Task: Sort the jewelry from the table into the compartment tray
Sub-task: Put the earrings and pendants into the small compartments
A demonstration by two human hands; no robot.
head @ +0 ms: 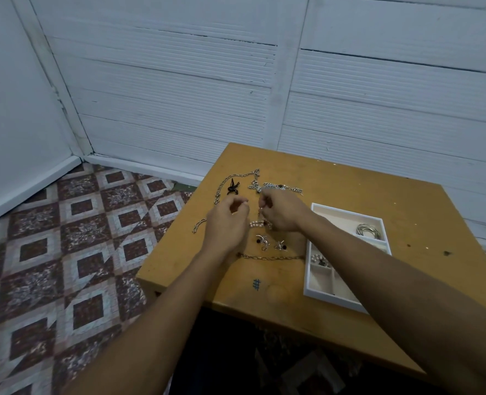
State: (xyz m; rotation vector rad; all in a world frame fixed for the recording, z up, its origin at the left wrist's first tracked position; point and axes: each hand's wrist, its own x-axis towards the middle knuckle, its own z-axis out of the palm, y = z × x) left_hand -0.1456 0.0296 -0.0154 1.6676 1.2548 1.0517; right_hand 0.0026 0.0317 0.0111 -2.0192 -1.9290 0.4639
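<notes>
Between the hands, pearl strand [257, 223]: lies on the table just above frame centre. One thin end rises to the right hand.
Right hand [281, 212]: thumb and fingertips are closed in a tight pinch on that end, apparently at the clasp.
Left hand [227, 220]: fingers are curled, with thumb and forefinger close together. I cannot tell whether they hold anything.
Handling: the strand is probably light and limp, so it will dangle and swing when lifted. The beads look smooth and the thread thin, so it is best taken at the clasp and supported underneath. It may snag on the earrings [263, 240] just below it.
Other jewelry: a silver link chain [221, 186] and a black clip [232, 187] lie above the left hand. A tangled silver necklace [281, 188] lies above the right hand. A darker chain [270, 257] runs below the earrings.
Compartment tray [330, 299]: white, right of centre, partly hidden by the right forearm. It holds silver bangles [368, 230] in an upper compartment and a small pearl piece [317, 258] lower down.
Table [350, 189]: ochre wood, scuffed and speckled, with a blue mark [256, 285] near the lower edge.
Room: patterned tiled floor [79, 238] at lower left, white panelled wall [179, 81] across the top.
</notes>
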